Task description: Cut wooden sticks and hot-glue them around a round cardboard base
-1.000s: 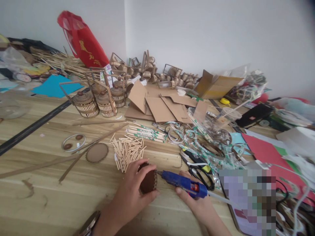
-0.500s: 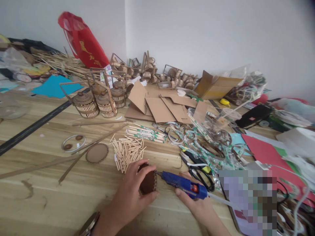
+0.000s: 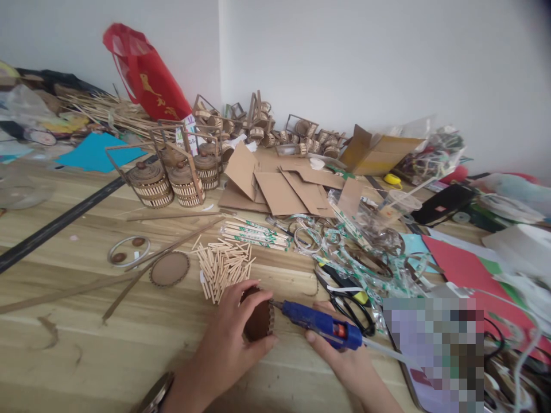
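Holds two things, one per hand, low in the middle of the view above the table (image 3: 107,361). Grips one disc (image 3: 258,322) in the left hand (image 3: 232,332), partly open, with thumb and fingers bent round the notched rim. Keeps the disc tipped up, broad face turned towards the camera and its visible oval longest from near to far. Clasps one glue gun (image 3: 318,323) in the right hand (image 3: 344,361), thumb closed on its near side, other fingers mostly hidden. Aims the nozzle leftward and slightly away at the disc's right rim, long axis slanting back to the right and nearer; cannot tell if touching.

Shows one stick pile (image 3: 226,267), too many to count, just beyond the left hand; one second disc (image 3: 170,268), flat, to its left; two beads (image 3: 118,257) inside one ring (image 3: 110,250); one pair of scissors (image 3: 359,315) beyond the right hand; one red bag (image 3: 144,74) far left.
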The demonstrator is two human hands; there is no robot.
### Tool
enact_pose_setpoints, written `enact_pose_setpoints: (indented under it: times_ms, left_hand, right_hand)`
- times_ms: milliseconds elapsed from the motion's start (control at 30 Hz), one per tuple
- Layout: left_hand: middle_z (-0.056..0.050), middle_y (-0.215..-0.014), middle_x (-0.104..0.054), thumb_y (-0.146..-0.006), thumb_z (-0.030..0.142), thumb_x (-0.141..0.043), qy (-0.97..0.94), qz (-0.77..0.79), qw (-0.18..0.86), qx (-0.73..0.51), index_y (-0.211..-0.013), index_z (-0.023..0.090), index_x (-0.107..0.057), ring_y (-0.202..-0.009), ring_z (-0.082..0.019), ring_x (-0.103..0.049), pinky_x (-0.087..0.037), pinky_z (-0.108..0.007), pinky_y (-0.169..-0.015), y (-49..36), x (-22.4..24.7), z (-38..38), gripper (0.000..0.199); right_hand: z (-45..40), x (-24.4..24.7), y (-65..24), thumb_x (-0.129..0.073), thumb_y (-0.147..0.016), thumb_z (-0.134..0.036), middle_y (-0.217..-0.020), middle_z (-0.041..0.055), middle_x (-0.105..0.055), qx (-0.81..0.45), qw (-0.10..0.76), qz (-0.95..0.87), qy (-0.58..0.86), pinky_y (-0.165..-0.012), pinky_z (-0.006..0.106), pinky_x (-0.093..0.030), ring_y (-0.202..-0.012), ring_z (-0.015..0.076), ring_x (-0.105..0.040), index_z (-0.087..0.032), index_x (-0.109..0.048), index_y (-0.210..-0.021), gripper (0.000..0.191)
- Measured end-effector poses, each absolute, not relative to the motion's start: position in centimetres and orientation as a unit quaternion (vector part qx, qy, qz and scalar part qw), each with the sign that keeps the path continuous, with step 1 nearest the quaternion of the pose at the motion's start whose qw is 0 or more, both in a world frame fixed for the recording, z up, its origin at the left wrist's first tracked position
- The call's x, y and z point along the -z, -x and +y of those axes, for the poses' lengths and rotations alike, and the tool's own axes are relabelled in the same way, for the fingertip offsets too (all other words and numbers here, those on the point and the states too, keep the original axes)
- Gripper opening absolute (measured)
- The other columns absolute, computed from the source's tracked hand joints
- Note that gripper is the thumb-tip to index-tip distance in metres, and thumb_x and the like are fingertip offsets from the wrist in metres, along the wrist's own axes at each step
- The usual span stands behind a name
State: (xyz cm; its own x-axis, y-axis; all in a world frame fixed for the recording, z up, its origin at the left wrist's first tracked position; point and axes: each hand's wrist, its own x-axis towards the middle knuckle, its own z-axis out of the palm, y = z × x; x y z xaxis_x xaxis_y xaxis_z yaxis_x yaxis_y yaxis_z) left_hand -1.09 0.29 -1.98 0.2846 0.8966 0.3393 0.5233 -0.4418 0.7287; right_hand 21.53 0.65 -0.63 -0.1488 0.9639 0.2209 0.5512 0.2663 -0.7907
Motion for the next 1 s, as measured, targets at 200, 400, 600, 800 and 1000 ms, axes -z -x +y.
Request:
enact_pose_setpoints:
  times_ms: [200, 400, 600, 800, 1000]
  left_hand:
    - [-0.010, -0.131, -0.049, -0.077, 0.019, -0.068, -0.764, 0.468, 0.236, -0.375, -0.126, 0.031, -0.048, -0.123, -0.031, -0.047, -0.043, -0.052, -0.100, 1.09, 2.22, 0.38, 0.054]
    - [-0.010, -0.131, -0.049, -0.079, 0.022, -0.068, -0.767, 0.470, 0.237, -0.368, -0.126, 0.031, -0.048, -0.124, -0.031, -0.047, -0.043, -0.053, -0.100, 1.06, 2.27, 0.32, 0.052]
    - [-0.009, -0.132, -0.049, -0.080, 0.025, -0.068, -0.758, 0.469, 0.257, -0.373, -0.127, 0.032, -0.048, -0.125, -0.030, -0.047, -0.043, -0.051, -0.102, 1.14, 2.14, 0.26, 0.051]
    - [-0.010, -0.132, -0.049, -0.082, 0.032, -0.068, -0.745, 0.467, 0.291, -0.377, -0.126, 0.031, -0.049, -0.125, -0.030, -0.047, -0.042, -0.051, -0.103, 1.30, 2.25, 0.27, 0.048]
    - [-0.010, -0.132, -0.050, -0.082, 0.035, -0.067, -0.726, 0.468, 0.339, -0.373, -0.125, 0.029, -0.052, -0.125, -0.030, -0.047, -0.042, -0.049, -0.103, 1.24, 1.79, 0.34, 0.045]
  right_hand:
    - [0.73, 0.78, -21.61, -0.060, -0.079, -0.051, -0.060, 0.0034, -0.062, -0.283, 0.352, -0.710, 0.541, -0.063, 0.032, -0.053, -0.064, 0.0223, -0.061, -0.023, -0.061, -0.057, 0.036]
    - [0.83, 0.61, -21.59, -0.062, -0.078, -0.047, -0.062, 0.0032, -0.063, -0.263, 0.379, -0.709, 0.533, -0.066, 0.031, -0.054, -0.067, 0.0224, -0.063, -0.023, -0.061, -0.059, 0.031]
    - [0.79, 0.27, -21.50, -0.061, -0.076, -0.047, -0.060, 0.0026, -0.064, -0.278, 0.360, -0.701, 0.549, -0.061, 0.030, -0.054, -0.061, 0.0213, -0.063, -0.024, -0.056, -0.056, 0.031]
    - [0.86, -0.12, -21.51, -0.060, -0.075, -0.044, -0.061, 0.0025, -0.066, -0.296, 0.354, -0.698, 0.548, -0.061, 0.029, -0.055, -0.062, 0.0207, -0.064, -0.023, -0.056, -0.059, 0.027]
    - [0.74, 0.13, -21.56, -0.062, -0.075, -0.043, -0.062, 0.0029, -0.066, -0.302, 0.368, -0.689, 0.547, -0.059, 0.028, -0.054, -0.061, 0.0208, -0.063, -0.023, -0.057, -0.058, 0.027]
